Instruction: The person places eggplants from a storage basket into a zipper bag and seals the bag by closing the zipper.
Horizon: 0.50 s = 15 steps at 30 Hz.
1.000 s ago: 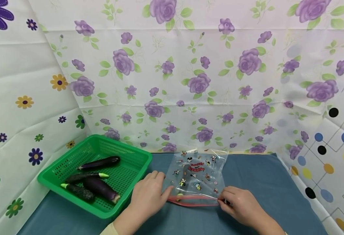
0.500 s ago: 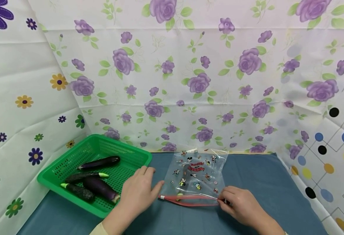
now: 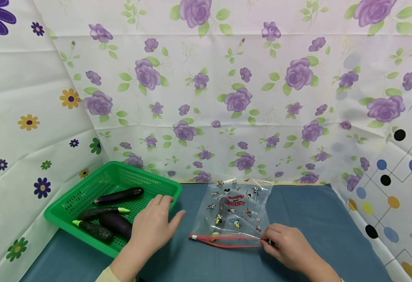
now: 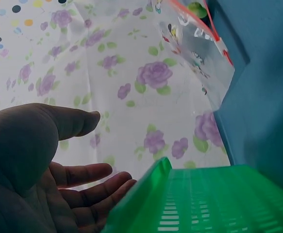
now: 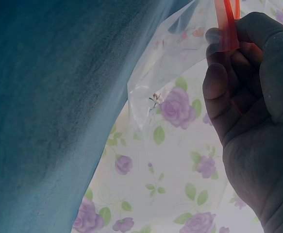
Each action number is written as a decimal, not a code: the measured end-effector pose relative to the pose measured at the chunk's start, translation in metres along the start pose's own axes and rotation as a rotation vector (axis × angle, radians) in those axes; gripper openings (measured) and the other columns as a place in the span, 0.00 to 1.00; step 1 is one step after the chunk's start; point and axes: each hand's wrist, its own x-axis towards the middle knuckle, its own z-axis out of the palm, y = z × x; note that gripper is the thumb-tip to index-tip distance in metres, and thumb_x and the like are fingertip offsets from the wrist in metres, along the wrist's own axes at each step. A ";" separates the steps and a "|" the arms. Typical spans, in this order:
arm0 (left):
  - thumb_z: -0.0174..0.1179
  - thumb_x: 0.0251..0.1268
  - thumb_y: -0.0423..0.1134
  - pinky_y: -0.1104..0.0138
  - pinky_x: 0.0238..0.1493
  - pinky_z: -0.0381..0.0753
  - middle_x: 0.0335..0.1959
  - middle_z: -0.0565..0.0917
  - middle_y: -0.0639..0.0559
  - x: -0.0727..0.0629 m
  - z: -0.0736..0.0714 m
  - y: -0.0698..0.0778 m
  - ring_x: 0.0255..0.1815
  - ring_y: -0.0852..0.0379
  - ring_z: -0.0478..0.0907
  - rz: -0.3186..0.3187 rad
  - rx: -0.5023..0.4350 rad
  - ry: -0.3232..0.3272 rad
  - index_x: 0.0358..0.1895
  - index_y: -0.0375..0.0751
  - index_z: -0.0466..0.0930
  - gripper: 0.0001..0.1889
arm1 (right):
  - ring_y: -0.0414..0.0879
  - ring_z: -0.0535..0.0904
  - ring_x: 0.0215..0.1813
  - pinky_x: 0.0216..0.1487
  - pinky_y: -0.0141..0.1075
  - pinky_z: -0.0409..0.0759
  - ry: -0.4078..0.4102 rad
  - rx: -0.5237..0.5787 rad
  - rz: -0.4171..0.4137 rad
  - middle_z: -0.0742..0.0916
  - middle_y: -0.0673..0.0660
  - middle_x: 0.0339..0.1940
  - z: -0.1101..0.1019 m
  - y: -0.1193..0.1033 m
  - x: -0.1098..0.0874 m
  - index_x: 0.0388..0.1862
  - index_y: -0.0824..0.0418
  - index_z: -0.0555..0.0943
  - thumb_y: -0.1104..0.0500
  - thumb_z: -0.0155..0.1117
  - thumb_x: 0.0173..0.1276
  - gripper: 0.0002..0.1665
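A clear zip bag [image 3: 234, 213] with cartoon prints lies on the blue cloth, its red zip edge [image 3: 228, 246] gaping towards me. Something small and light green [image 3: 214, 236] shows at the mouth. My right hand [image 3: 287, 246] pinches the right corner; the right wrist view shows the red strip [image 5: 226, 26] between thumb and fingers. Beside the green basket [image 3: 156, 176], my left hand [image 3: 151, 227] hovers over the near right rim with thumb and fingers spread, holding nothing. Inside lie a slim dark eggplant [image 3: 121, 195], a thicker eggplant [image 3: 116, 224] and two dark, green-tipped vegetables [image 3: 96, 231].
Blue cloth [image 3: 308, 211] covers the table. Flower-printed sheets [image 3: 206, 98] hang behind and at the left, and a dotted sheet [image 3: 399, 203] stands at the right. The basket's raised wall [image 4: 160, 194] is close to my left fingers.
My left hand has let go of the bag's left corner and moved left to the basket, uncovering the white zip slider. The right hand keeps its pinch in the same place.
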 end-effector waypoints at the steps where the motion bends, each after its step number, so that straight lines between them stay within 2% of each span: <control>1: 0.79 0.72 0.52 0.57 0.28 0.83 0.49 0.88 0.42 0.000 -0.001 -0.001 0.43 0.47 0.87 -0.007 -0.003 -0.005 0.58 0.37 0.87 0.24 | 0.27 0.74 0.32 0.30 0.20 0.71 0.001 -0.002 0.000 0.83 0.37 0.35 0.000 0.000 0.000 0.36 0.46 0.87 0.66 0.86 0.60 0.17; 10: 0.79 0.71 0.52 0.58 0.27 0.81 0.47 0.87 0.44 0.000 -0.004 -0.015 0.38 0.49 0.85 -0.038 0.001 0.008 0.57 0.38 0.88 0.23 | 0.26 0.74 0.32 0.30 0.21 0.71 -0.005 -0.007 0.009 0.83 0.36 0.34 0.000 0.000 -0.001 0.36 0.45 0.87 0.66 0.86 0.60 0.18; 15: 0.78 0.72 0.52 0.61 0.24 0.77 0.46 0.86 0.45 0.002 -0.008 -0.022 0.34 0.52 0.82 -0.084 0.006 -0.022 0.58 0.37 0.87 0.24 | 0.27 0.74 0.32 0.30 0.21 0.71 -0.010 -0.011 0.010 0.83 0.36 0.35 0.000 0.000 -0.001 0.36 0.45 0.87 0.65 0.86 0.60 0.18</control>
